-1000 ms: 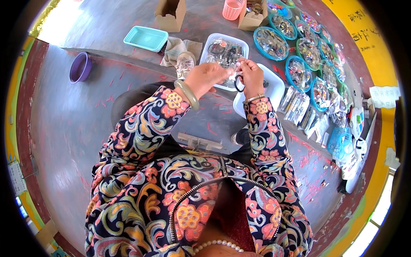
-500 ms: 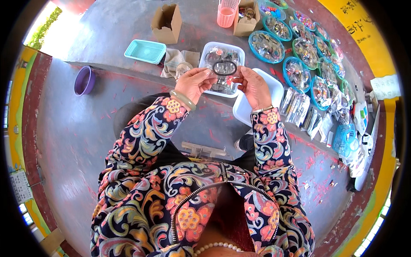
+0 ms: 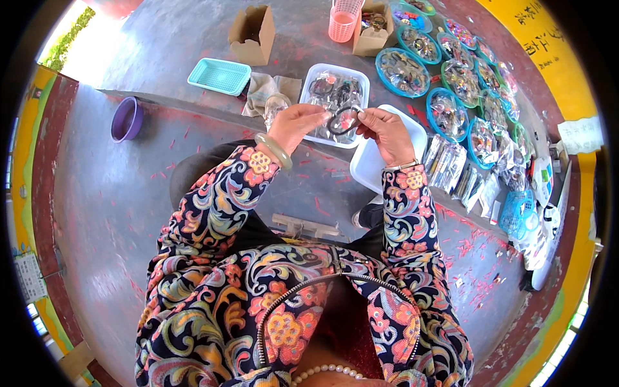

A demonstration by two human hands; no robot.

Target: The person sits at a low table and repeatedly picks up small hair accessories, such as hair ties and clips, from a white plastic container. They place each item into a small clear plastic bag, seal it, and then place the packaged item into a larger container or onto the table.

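White tray (image 3: 365, 91) of clear packets (image 3: 329, 87), second white tray (image 3: 370, 169) beside at right. Left hand (image 3: 298, 125) bunched, can't tell if gripping. Right hand (image 3: 388, 134) pinches black band (image 3: 333, 127) at its right side; band is between hands, over packet tray.

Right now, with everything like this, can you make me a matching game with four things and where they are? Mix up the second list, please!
Things:
1. black loop
2. purple tub
3. pink basket
4. turquoise tray

Places:
A. just left of a crumpled cloth
B. nearest the picture's top edge of the four
C. at the fingertips of the right hand
D. farthest left of the four

Right pairs: 1-C, 2-D, 3-B, 4-A.
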